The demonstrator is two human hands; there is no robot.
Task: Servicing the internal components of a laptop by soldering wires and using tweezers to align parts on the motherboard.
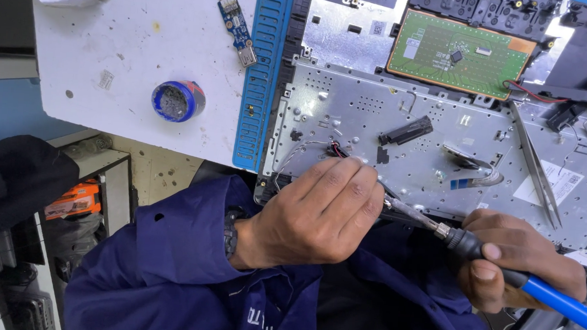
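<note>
My left hand rests on the near edge of an opened laptop chassis, its fingers curled over thin wires with a small black and red connector. What the fingers pinch is hidden. My right hand grips a soldering iron with a blue handle and black collar. The iron's metal tip points left and reaches the fingertips of my left hand. A green touchpad board sits at the far side of the chassis.
Metal tweezers lie on the chassis to the right. A blue mat borders the chassis. On the white table stand a round blue tin and a small blue circuit board. Shelves with clutter are lower left.
</note>
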